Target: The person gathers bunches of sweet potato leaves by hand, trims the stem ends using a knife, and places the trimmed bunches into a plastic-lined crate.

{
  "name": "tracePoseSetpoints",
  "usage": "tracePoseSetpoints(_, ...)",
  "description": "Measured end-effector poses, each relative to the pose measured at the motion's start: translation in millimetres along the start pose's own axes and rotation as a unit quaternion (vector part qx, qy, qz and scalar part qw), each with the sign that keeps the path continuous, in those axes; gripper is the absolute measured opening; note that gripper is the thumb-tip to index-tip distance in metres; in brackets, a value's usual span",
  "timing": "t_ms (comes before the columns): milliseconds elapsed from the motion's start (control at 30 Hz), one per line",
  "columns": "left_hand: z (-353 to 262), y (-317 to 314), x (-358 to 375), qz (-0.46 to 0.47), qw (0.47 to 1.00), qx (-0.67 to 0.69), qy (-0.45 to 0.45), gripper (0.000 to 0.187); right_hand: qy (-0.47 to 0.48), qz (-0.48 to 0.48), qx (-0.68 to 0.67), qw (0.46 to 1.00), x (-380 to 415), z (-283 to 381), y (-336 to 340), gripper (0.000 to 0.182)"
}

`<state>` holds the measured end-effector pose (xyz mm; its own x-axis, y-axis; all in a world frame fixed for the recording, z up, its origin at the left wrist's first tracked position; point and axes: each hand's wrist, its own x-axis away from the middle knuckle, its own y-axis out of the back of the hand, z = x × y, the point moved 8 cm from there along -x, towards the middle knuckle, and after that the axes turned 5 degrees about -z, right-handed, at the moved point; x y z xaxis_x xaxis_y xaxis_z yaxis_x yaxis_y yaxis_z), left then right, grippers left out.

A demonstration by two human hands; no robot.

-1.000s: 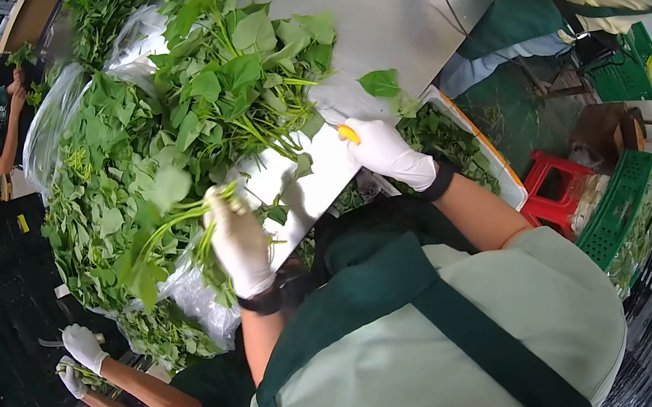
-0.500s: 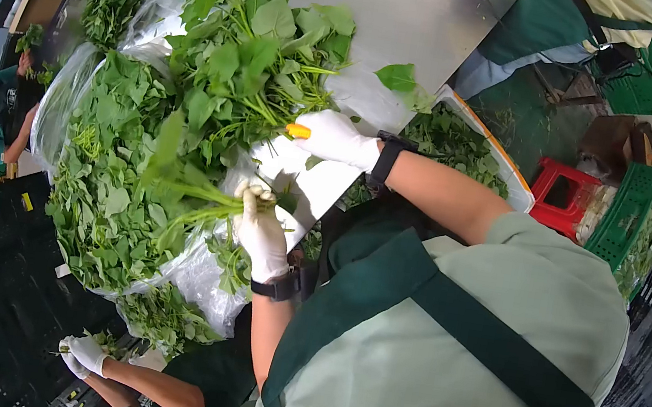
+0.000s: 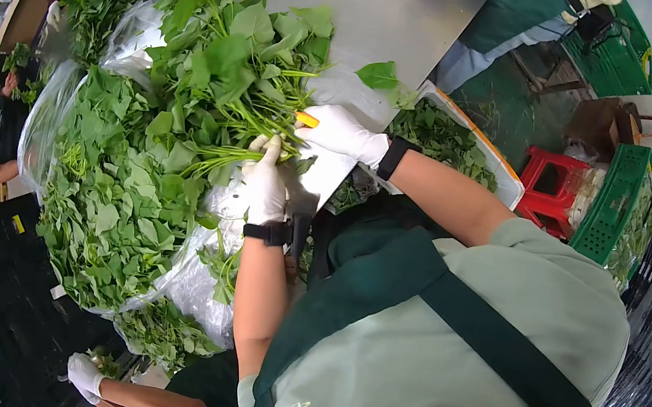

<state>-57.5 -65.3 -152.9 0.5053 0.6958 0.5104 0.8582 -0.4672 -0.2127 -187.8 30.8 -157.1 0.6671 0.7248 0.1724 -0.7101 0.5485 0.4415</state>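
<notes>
Steel, smooth and dull grey, forms the table top (image 3: 387,19), most of it buried under a loose heap of leafy greens (image 3: 136,175) with broad heart-shaped leaves and thin pale stems. Crinkled clear plastic sheeting (image 3: 196,285) lies beneath the heap's near edge. Beside the table's right edge stands a white crate (image 3: 506,180) filled with darker trimmed leaves; beyond it are a red plastic stool (image 3: 551,191) and a green slatted crate (image 3: 617,205). The left hand (image 3: 265,186), in a white glove, is closed around a bunch of stems (image 3: 232,152) at the near side of the heap. The right hand (image 3: 345,135), also gloved, is clenched on a small tool with a yellow handle (image 3: 306,120), just beside the same bunch. Another person's gloved hand (image 3: 85,376) shows at the lower left.
</notes>
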Motion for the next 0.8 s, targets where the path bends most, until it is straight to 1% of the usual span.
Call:
tracePoseSetpoints(67,-9.3,-8.0,9.9,0.044,0.998,0.046,0.003,0.012,-0.020,0.056,-0.116,0.991,5.8,6.9,-2.2,0.029)
tracePoseSetpoints(100,-8.4,-2.4,9.5,0.042,0.998,0.043,0.004,0.012,-0.022,0.057,-0.118,0.991,8.8,11.6,-0.7,0.029)
tracePoseSetpoints(167,-10.9,-2.6,9.4,0.120,0.992,0.050,-0.008,0.016,0.107,-0.063,-0.039,0.992,15.0,41.7,22.3,0.028)
tracePoseSetpoints(200,-13.7,-2.6,11.7,0.118,0.992,0.049,-0.009,0.016,0.107,-0.062,-0.040,0.992,17.7,48.8,24.2,0.028)
tracePoseSetpoints(267,-20.5,-0.6,17.6,0.100,0.993,0.067,-0.002,0.017,0.170,-0.154,0.005,0.973,30.2,75.4,42.2,0.031)
tracePoseSetpoints(333,-23.3,1.4,20.3,0.108,0.993,0.056,-0.006,0.016,0.179,-0.136,-0.002,0.974,38.1,94.6,44.6,0.033)
tracePoseSetpoints(400,-31.6,1.5,26.2,0.093,0.993,0.056,-0.039,0.013,0.213,-0.067,0.002,0.975,42.5,107.5,31.7,0.034)
tracePoseSetpoints(433,-36.3,1.2,29.9,0.096,0.993,0.055,-0.049,0.008,0.216,-0.046,0.003,0.975,41.5,105.0,24.8,0.031)
tracePoseSetpoints(467,-39.1,1.4,33.7,0.095,0.993,0.055,-0.050,0.008,0.218,-0.045,0.002,0.975,40.5,102.4,24.0,0.031)
tracePoseSetpoints(533,-46.1,-7.7,44.3,0.109,0.991,0.077,-0.030,0.005,0.111,0.070,-0.110,0.985,34.8,82.1,8.7,0.028)
tracePoseSetpoints(567,-40.9,-1.9,41.3,0.110,0.990,0.083,-0.029,0.005,0.122,0.044,-0.127,0.983,34.4,79.9,9.7,0.026)
tracePoseSetpoints(600,-41.4,-2.4,43.9,0.109,0.990,0.083,-0.029,0.005,0.121,0.046,-0.127,0.983,34.1,81.0,11.1,0.026)
tracePoseSetpoints(667,-42.9,-3.7,49.1,0.088,0.990,0.105,-0.036,0.006,0.059,0.062,-0.074,0.994,31.1,74.0,13.1,0.025)
tracePoseSetpoints(700,-43.1,-4.3,50.7,0.081,0.991,0.093,-0.044,0.007,0.103,0.011,-0.031,0.994,32.8,81.0,20.1,0.025)
tracePoseSetpoints(733,-42.9,-4.0,51.3,0.081,0.991,0.093,-0.044,0.007,0.103,0.010,-0.031,0.994,34.9,83.7,20.8,0.025)
tracePoseSetpoints(800,-39.4,2.5,51.2,0.055,0.996,0.058,-0.044,0.008,0.232,-0.056,-0.021,0.971,45.0,109.9,33.9,0.028)
